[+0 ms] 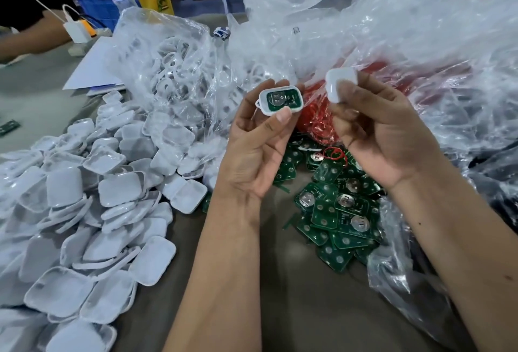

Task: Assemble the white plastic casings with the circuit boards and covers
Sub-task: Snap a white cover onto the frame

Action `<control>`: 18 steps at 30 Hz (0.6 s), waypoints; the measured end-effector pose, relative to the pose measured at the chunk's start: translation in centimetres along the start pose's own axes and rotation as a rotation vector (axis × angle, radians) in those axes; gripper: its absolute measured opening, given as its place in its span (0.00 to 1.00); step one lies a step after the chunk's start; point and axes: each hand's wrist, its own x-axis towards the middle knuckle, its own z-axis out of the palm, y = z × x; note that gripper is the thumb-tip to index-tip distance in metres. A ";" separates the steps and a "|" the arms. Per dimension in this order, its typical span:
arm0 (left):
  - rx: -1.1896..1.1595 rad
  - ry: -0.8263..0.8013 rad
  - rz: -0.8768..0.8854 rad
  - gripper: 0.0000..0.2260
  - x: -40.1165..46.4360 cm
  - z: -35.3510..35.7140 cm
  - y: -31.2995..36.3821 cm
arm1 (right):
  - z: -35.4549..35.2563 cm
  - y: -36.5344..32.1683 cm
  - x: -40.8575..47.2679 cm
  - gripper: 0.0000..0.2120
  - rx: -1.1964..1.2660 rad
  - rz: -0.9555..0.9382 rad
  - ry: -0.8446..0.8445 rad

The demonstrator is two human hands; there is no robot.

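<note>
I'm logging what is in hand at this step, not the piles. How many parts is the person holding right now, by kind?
White casing with a green circuit board seated in it, in the left hand: 1
White cover, in the right hand: 1
Total in hand: 2 pieces, held apart, not yet joined.

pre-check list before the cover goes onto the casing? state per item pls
1. Circuit board sits inside the white casing: ok.
2. Left hand grips the casing at its edges, board face uncovered: ok.
3. Cover held in the right hand: ok.
4. Cover and casing apart, nothing between them: ok.
5. Cover turned to match the casing outline: cannot tell, thumb hides part of it.
6. Board fully seated flat: cannot tell.
</note>
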 end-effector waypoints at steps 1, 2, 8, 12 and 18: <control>-0.001 -0.004 -0.005 0.18 0.0 0.0 0.0 | 0.0 -0.1 0.0 0.04 0.023 -0.005 0.051; 0.006 -0.008 -0.011 0.18 0.1 0.0 -0.1 | 0.0 -0.1 0.0 0.04 0.061 -0.012 0.095; 0.133 0.010 0.017 0.17 0.3 0.1 -0.7 | -0.1 -0.9 0.2 0.09 0.213 -0.050 0.110; 0.171 0.040 0.052 0.18 0.4 0.2 -0.9 | -0.1 -1.0 0.3 0.05 0.086 -0.081 0.115; 0.211 -0.006 0.069 0.20 0.4 0.3 -1.1 | 0.0 -0.6 0.4 0.17 -0.033 -0.108 0.180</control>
